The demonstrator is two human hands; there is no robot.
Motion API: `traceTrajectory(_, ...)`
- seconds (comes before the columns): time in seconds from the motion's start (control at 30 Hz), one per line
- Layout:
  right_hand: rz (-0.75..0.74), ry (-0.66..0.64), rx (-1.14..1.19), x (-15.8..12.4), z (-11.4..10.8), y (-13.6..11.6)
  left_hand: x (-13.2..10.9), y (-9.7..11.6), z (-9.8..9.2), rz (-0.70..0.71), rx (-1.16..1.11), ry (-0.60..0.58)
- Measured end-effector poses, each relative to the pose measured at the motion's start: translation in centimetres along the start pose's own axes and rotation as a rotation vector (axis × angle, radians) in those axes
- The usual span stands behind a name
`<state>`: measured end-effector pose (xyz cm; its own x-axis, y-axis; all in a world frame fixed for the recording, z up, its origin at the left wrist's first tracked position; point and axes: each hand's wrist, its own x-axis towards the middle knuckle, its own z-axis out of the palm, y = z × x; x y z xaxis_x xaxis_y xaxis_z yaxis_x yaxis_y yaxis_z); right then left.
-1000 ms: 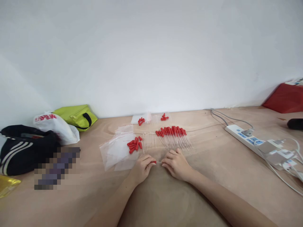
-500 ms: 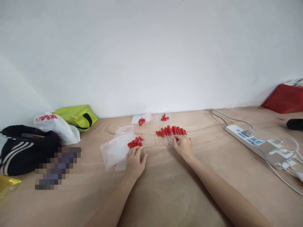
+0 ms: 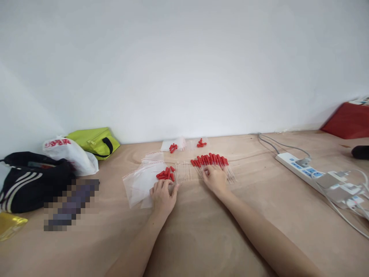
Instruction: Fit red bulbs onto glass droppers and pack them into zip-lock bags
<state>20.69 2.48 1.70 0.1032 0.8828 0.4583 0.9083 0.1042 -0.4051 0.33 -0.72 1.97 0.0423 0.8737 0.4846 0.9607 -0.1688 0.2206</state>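
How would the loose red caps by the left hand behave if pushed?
The red caps would probably roll, given their rounded, narrow shape. They're likely light, being so small. Lying heaped, they may shift together.

Plain pale wall [image 3: 184, 69] beyond the hands [image 3: 162, 196]
A tan table [image 3: 190, 234] spreads beneath them, reaching the wall; the light is soft.

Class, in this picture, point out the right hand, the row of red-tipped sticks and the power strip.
Right hand [image 3: 215, 180]: head view, on the back of the hand.
Red-tipped sticks [image 3: 211, 158]: head view, on a red tip mid-row.
Power strip [image 3: 303, 169]: head view, on its white casing.
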Motion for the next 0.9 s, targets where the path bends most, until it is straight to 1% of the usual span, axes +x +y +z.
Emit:
traceTrajectory(0.07, -0.047, -0.068, 0.017, -0.3, 0.3, -1.7, 0.3, -0.5, -0.1, -0.029, 0.044, 0.010)
traceTrajectory(0.13, -0.026, -0.109, 0.030, -0.5, 0.7, -3.3, 0.6, -1.1, -0.2, -0.068, 0.074, 0.008)
traceTrajectory(0.27, 0.006, -0.183, 0.075, -0.8, 1.5, -6.2, 1.0, -2.1, -0.2, -0.128, 0.085, -0.032)
traceTrajectory(0.37, -0.003, -0.276, 0.068, -1.2, 2.0, -7.9, 1.1, -2.2, -0.1, -0.139, 0.107, -0.041)
traceTrajectory(0.47, 0.014, -0.363, 0.022, -1.6, 2.2, -9.0, 1.3, -2.0, 0.1, -0.122, 0.128, -0.038)
traceTrajectory(0.63, 0.016, -0.436, -0.037, -1.7, 1.7, -9.7, 1.5, -1.8, 0.2, -0.107, 0.125, -0.015)
traceTrajectory(0.77, -0.036, -0.508, -0.096, -2.3, 0.4, -9.5, 1.2, -2.0, 0.1, -0.092, 0.074, 0.079)
traceTrajectory(0.83, -0.067, -0.537, -0.102, -2.8, -0.6, -8.7, 0.9, -2.1, 0.0, -0.011, -0.001, 0.110)
traceTrajectory(0.9, -0.084, -0.556, -0.083, -3.4, -1.7, -7.2, 0.6, -1.9, -0.1, 0.126, -0.109, 0.093)
